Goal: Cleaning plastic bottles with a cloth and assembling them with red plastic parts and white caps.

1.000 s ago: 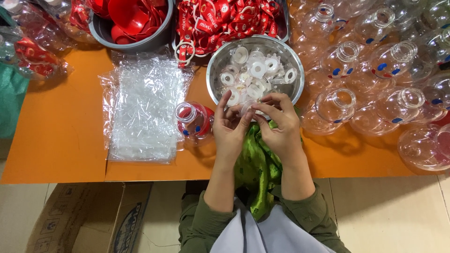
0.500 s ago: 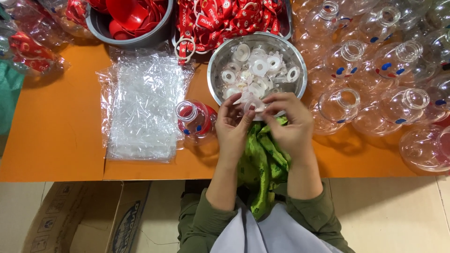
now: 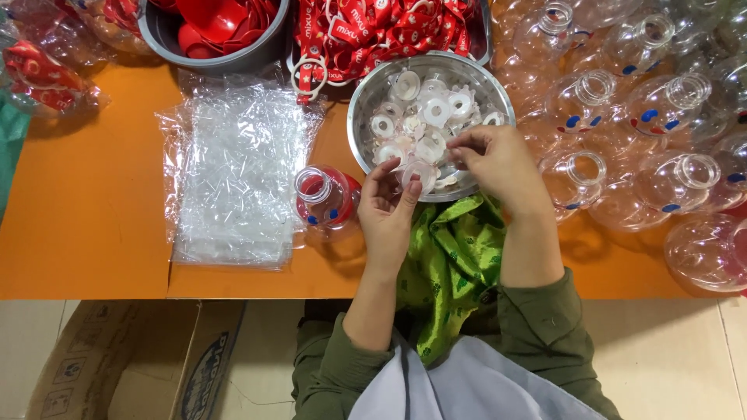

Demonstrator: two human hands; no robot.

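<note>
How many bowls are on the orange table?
2: a steel bowl of clear caps by the hands, and a grey bowl of red parts at the top edge. More may lie out of view.

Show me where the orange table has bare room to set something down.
Bare orange table lies left of the stack of clear bags. Right of the steel bowl, clear bottles crowd it; red straps and the grey tub fill the far edge.

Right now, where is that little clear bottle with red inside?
In the head view, the clear bottle lies on the orange table, just left of the left hand, between the plastic bags and the steel bowl.
</note>
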